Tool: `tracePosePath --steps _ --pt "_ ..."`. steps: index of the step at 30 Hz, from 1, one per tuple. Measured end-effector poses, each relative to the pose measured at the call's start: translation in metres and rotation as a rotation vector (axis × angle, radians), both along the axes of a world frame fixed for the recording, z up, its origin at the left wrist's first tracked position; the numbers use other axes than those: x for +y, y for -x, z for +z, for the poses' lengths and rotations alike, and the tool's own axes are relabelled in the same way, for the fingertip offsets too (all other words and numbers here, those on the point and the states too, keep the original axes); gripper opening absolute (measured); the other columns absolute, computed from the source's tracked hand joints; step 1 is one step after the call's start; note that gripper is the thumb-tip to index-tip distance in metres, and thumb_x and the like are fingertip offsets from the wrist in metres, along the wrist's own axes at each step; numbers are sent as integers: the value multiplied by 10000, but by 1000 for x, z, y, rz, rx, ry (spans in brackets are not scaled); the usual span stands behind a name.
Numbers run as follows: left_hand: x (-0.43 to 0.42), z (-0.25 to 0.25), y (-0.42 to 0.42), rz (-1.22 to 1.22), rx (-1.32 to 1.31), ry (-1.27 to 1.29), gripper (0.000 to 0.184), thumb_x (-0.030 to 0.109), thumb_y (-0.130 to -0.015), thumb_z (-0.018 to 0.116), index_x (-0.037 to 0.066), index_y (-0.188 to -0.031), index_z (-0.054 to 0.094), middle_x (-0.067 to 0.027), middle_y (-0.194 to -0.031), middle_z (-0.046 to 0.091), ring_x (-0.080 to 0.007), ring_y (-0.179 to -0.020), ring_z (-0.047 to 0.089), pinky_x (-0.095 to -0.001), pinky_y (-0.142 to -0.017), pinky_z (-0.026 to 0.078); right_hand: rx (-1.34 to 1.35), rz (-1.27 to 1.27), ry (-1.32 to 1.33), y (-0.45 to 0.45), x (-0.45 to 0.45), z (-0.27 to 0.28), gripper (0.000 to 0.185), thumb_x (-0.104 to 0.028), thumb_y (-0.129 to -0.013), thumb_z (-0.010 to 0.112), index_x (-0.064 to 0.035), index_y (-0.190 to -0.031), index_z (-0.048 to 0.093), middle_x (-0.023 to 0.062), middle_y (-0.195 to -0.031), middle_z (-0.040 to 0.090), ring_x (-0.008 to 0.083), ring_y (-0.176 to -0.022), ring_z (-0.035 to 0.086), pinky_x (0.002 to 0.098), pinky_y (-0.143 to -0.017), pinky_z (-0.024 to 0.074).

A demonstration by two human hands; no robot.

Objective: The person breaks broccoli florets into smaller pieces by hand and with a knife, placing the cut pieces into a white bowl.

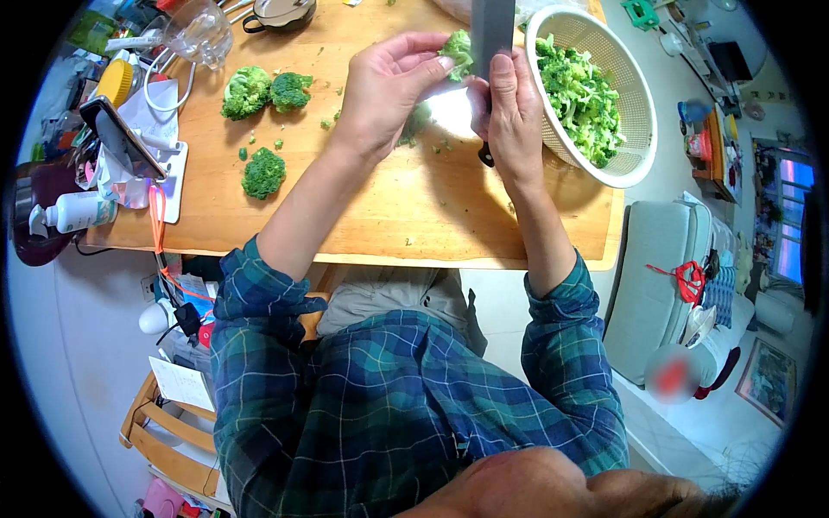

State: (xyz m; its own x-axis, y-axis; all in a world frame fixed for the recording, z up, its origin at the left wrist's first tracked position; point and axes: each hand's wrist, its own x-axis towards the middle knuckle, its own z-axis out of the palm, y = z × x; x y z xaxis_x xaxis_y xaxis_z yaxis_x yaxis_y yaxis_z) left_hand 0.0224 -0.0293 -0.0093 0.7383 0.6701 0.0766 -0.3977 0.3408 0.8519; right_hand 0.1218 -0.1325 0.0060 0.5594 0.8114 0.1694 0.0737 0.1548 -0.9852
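Observation:
My left hand (384,91) pinches a small broccoli floret (458,53) between thumb and fingers above the wooden table (380,216). A broad-bladed knife (494,26) is in my right hand (515,116), its blade pointing away from me and its dark handle end showing below the palm. The blade is close beside the floret; I cannot tell if they touch. Right of my right hand, a white colander (639,138) holds many cut broccoli pieces (583,104). Larger broccoli chunks (247,92) and another broccoli head (263,173) lie left of my left hand.
A phone (125,138) on a stand, a white pump bottle (82,211) and a clear pitcher (199,34) crowd the table's left side. A dark glass pan (281,13) sits at the back. Broccoli crumbs are scattered about. A bright glare lies under my hands.

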Motion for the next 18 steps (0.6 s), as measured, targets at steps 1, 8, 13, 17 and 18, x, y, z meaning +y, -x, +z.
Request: tracePosePath --steps 1,8,13,17,18 --pt "1 0 0 -30 -6 16 288 35 -862 612 -66 -1123 543 -130 -976 659 -173 -868 655 -310 -820 564 0 0 -2 -1 -1 0 274 -327 -1005 372 -70 -996 465 -54 -575 400 10 -451 325 175 -390 238" --pt "-2 -2 -3 -67 70 66 372 68 -848 647 -52 -1166 496 -108 -990 639 -165 -908 632 -277 -867 516 -396 -101 65 -1 0 -9 306 -281 -1004 392 -20 -1090 528 -1 -580 473 74 -519 455 250 -471 379" --pt "1 -5 -2 -30 192 -64 342 34 -846 601 -70 -1153 494 -107 -960 639 -172 -878 639 -278 -814 531 -353 -84 133 1 -4 -2 332 -283 -1003 396 -6 -954 572 24 -584 496 99 -529 476 269 -493 401" --pt "4 -12 -4 -63 255 -92 336 -18 -828 536 -76 -1157 500 -117 -943 636 -165 -802 645 -280 -751 550 -416 -64 108 -1 -2 -7 357 -302 -1002 396 -5 -937 583 20 -593 516 91 -525 465 265 -490 396" --pt "3 -11 -4 -63 256 -90 336 -18 -828 536 -76 -1157 500 -117 -943 636 -165 -802 645 -280 -751 550 -414 -63 109 -1 -3 -8 357 -302 -1002 396 -5 -937 583 20 -593 516 91 -525 465 265 -490 396"
